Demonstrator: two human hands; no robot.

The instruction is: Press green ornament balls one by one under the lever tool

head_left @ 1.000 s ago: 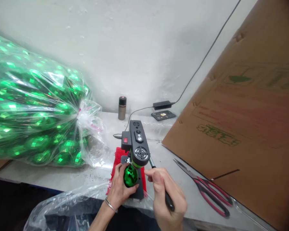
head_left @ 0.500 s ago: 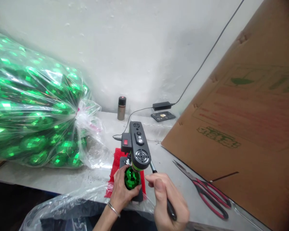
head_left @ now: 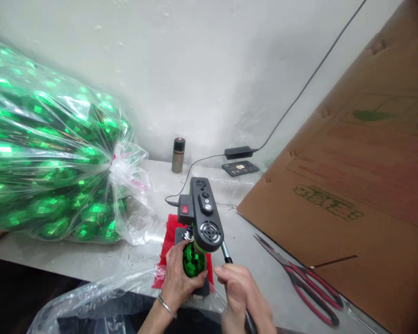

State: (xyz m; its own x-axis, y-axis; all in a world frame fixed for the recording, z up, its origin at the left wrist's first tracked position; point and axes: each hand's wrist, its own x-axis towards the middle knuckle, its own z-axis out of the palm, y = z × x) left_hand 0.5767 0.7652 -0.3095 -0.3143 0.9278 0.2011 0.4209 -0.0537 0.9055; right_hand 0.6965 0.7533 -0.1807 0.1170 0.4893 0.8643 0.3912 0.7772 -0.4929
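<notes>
A small black bench drill press [head_left: 204,215] stands on a red cloth [head_left: 169,241] at the front of the grey table. My left hand [head_left: 179,276] is wrapped around a faceted green ball ornament [head_left: 192,262], holding it under the machine's head. My right hand [head_left: 242,296] grips the black lever handle [head_left: 227,254] that sticks out from the machine's right side. A silver bangle sits on my left wrist.
A big clear bag of green ball ornaments [head_left: 52,157] fills the left. Red-handled scissors [head_left: 304,287] lie at the right, by a leaning cardboard sheet [head_left: 351,176]. A small bottle [head_left: 177,155], power adapter [head_left: 239,151] and dark flat device [head_left: 240,168] sit at the back. An open plastic bag [head_left: 101,299] hangs below.
My right hand has pulled the lever handle down and toward me. My left hand keeps the green ball under the head. The view has shifted slightly.
</notes>
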